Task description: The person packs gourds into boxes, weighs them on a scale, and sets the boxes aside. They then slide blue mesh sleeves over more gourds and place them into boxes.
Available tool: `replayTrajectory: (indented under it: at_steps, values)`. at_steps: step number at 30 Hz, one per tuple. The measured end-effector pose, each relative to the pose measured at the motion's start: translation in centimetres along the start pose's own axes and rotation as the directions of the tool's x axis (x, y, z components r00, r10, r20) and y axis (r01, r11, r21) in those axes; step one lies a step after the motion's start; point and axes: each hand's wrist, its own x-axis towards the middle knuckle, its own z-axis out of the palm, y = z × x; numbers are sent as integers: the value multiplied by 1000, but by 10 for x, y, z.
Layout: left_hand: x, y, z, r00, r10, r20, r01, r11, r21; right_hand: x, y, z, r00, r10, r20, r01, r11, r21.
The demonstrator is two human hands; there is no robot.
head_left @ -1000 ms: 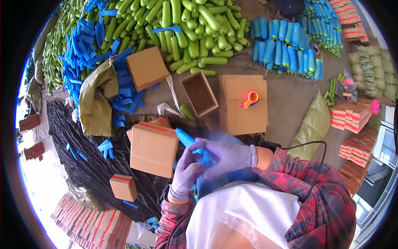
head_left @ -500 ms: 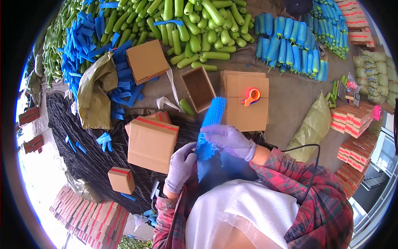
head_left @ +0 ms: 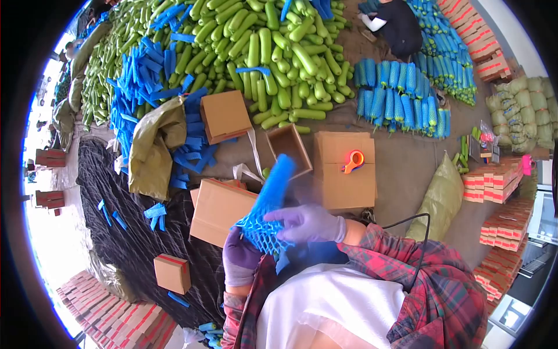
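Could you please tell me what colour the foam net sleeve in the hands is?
Bright blue foam net sleeve, seen best in the head view.

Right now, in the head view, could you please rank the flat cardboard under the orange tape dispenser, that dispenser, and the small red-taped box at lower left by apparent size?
1. Flat cardboard, clearly largest.
2. Small red-taped box.
3. Orange tape dispenser, smallest; it lies farther away, so its margin below the box is unsure.

So since a second ago my view has tipped up a bit, and a person in dark clothes [head_left: 401, 26] now shows at the top by the netted gourds. The blue foam net sleeve [head_left: 267, 200] went from bunched low between my hands to stretched open at its bottom end. My left hand [head_left: 241, 256] slid underneath it, and my right hand [head_left: 311, 224] now pinches its edge.
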Motion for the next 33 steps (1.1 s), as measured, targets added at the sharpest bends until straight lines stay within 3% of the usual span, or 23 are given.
replayTrajectory:
  at_steps: [1, 3, 4, 6, 7, 8, 9, 10, 11, 13, 15, 17, 18, 20, 21, 22, 23, 24, 26, 27, 28, 29, 33]
  values:
    - [-9, 5, -7, 982, 190, 7, -182, 929, 321, -2, -6, 4, 994, 92, -60, -109, 904, -413]
    - [-26, 10, -31, 849, 495, 184, -421, 425, 801, -3, 9, 9, 991, -32, -133, -68, 731, -679]
    - [-15, 11, -33, 823, 566, 45, -508, 698, 506, -3, 17, 11, 982, -60, -181, -49, 836, -546]
    - [-24, 17, -21, 661, 731, 171, -588, 363, 723, 0, 28, 15, 958, -94, -272, 24, 968, -249]
    - [-29, 19, -13, 569, 783, 250, -584, 171, 793, -2, 25, 24, 927, -208, -313, 53, 897, -439]
    - [-31, 21, -3, 610, 777, 155, -478, 204, 854, -4, 17, 38, 886, -327, -328, 66, 790, -609]
    - [-23, 19, -9, 530, 790, 308, -474, -25, 880, -5, 7, 52, 838, -448, -311, 66, 648, -759]
    - [-18, 14, -4, 542, 770, 337, -483, -42, 875, -5, -5, 75, 699, -697, -162, 270, 466, -843]
    - [-13, 6, 2, 551, 753, 360, -491, -57, 869, -10, -26, 96, 612, -790, 36, 420, 287, -861]
    - [-7, -5, 15, 576, 685, 446, -599, -17, 801, -6, -28, 120, 652, -715, 252, 708, 457, -538]
    - [-23, -17, 56, 597, 652, 468, -628, 17, 778, 11, -10, 114, 706, -703, 84, 640, 583, -500]
    - [2, -8, 49, 829, 472, 299, -556, 640, 531, 22, 0, 102, 727, -684, -57, 566, 644, -514]
    - [9, -6, 53, 855, 457, 246, -519, 767, 377, 26, -3, 93, 727, -679, -99, 524, 643, -558]
    - [16, 4, 67, 827, 543, 146, -556, 752, 355, 37, -7, 69, 725, -677, -128, 468, 620, -629]
    - [19, 8, 73, 815, 573, 87, -563, 746, 355, 41, -5, 57, 804, -569, -173, 398, 731, -554]
    - [26, 12, 81, 791, 606, 86, -595, 729, 337, 46, -4, 44, 869, -450, -205, 314, 823, -474]
    - [29, 13, 96, 737, 656, 164, -623, 564, 542, 54, -3, 24, 920, -324, -222, 219, 892, -394]
    - [25, 12, 121, 686, 682, 254, -615, 357, 704, 67, 7, -6, 958, -248, -141, 97, 747, -658]
    - [35, -2, 147, 647, 609, 459, -587, 13, 810, 89, 27, -57, 957, -246, 154, 272, 575, -771]
    - [43, -10, 158, 549, 523, 652, -571, -335, 750, 91, 26, -77, 929, -219, 298, 369, 480, -796]
    - [49, -18, 170, 544, 402, 737, -601, -425, 676, 90, 12, -94, 916, -206, 345, 401, 440, -804]
    - [55, -26, 179, 538, 265, 800, -632, -501, 591, 86, -2, -111, 905, -213, 369, 426, 419, -802]
    - [81, -49, 202, 649, 453, 611, -554, -268, 788, 63, -62, -159, 904, -250, 348, 422, 387, -820]
